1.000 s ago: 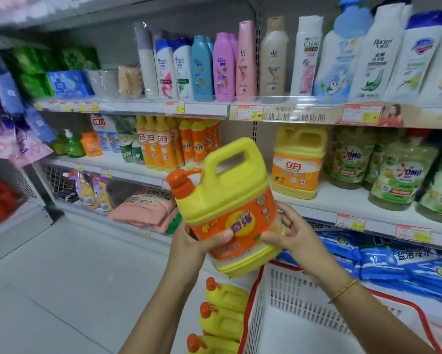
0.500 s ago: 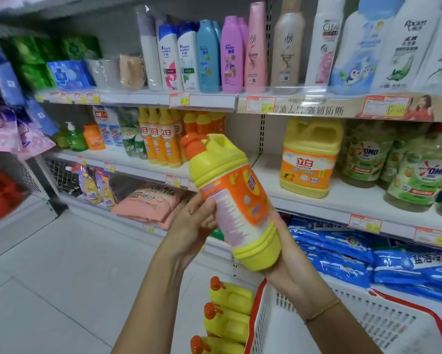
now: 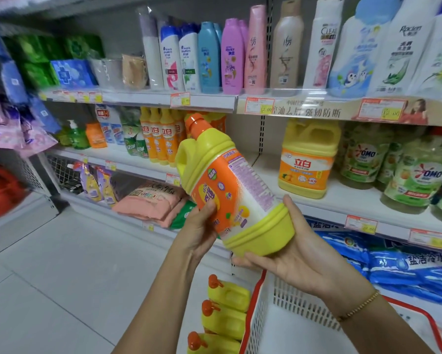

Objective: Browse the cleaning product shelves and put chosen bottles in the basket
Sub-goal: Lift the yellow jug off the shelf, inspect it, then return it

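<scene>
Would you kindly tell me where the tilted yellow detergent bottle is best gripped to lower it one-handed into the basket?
Probably by the moulded handle below the orange cap, coming from the left with the left hand. The bottle leans cap up-left, so the handle faces that side and is free, while the right hand cups the wide base.
</scene>
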### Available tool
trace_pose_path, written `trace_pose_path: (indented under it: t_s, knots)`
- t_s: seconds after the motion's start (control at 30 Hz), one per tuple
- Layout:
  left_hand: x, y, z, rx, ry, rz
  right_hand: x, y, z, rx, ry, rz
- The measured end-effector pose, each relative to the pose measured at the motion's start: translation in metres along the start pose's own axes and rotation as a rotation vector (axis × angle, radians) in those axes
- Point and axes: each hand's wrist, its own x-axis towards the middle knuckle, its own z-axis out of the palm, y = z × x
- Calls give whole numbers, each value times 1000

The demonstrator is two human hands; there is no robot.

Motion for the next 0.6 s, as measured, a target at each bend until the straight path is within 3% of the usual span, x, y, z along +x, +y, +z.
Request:
trace_pose_path:
  t_s: [0.13,0.23,0.43,0.6]
  knots:
    - [-7,4,11,93,108,74,-4,5,-9,-283,-24,-184]
    - [-14,5,16,140,135,97,-2,14,-12,-525,51,-373]
    - [-23,23,13,67,-4,111,17,30,-13,-410,175,-582]
    - [-23,24,14,-171,-85,35,26,32,-10,-124,31,-413]
